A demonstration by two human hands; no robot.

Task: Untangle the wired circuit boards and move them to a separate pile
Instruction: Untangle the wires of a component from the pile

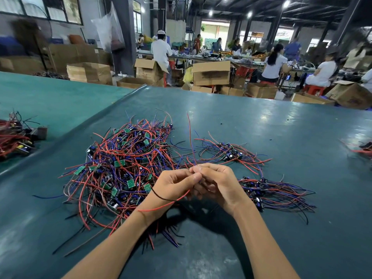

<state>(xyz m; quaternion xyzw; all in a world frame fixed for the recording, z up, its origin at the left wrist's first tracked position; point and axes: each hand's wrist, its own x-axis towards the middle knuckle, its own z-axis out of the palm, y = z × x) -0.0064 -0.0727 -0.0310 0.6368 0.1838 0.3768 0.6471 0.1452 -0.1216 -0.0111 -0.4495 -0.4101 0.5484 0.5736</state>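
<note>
Both hands met low over the teal worktop (281, 125), in front of the piles. The left hand (175, 186) had its fingers curled, its grip pinching the wires (193, 160) between thumb and fingers. The right hand (218, 183) curled against it, fingertips touching the left's, its grip pinching the same wires. From between the fingertips a red wire (189, 129) stood up, and a second red wire (167, 203) trailed down across the left wrist. Whether a board sat inside the hands could not be told.

The tangle (124, 164) of green boards and red, blue and black leads lay left of the hands, reaching under the left forearm. The right pile (275, 192) lay just beside the right hand, its leads roughly side by side. A small cluster (229, 153) lay behind the hands. A heap (14, 137) sat on the neighbouring surface at far left. Cardboard boxes (211, 73) stood beyond the worktop.
</note>
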